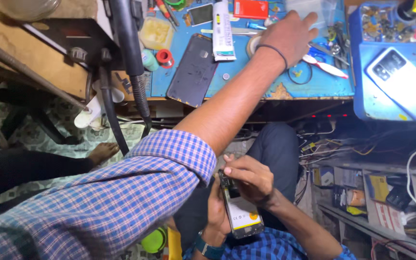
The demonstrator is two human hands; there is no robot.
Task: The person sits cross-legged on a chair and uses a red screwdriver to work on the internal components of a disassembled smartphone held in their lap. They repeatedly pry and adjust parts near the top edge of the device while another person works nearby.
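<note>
Both my hands hold an opened phone (244, 214) over my lap, below the table edge; its back is off and a pale battery shows. My left hand (215, 204), with a watch on the wrist, grips it from underneath on the left. My right hand (249, 179) lies over the upper half, fingertips pinched at the top end of the phone. Another person's arm in a blue checked sleeve (121, 202) crosses in front of me from the lower left. That person's hand (290, 36) rests on the blue worktop (246, 79), beside a tape roll (253, 44).
On the worktop lie a black phone (192, 70) face down, a white tube (222, 29), white-handled pliers (326, 67) and small parts. A pale blue phone (403, 84) rests on a blue tray at right. A black hose (131, 58) hangs left. Cluttered shelves (376, 197) stand at right.
</note>
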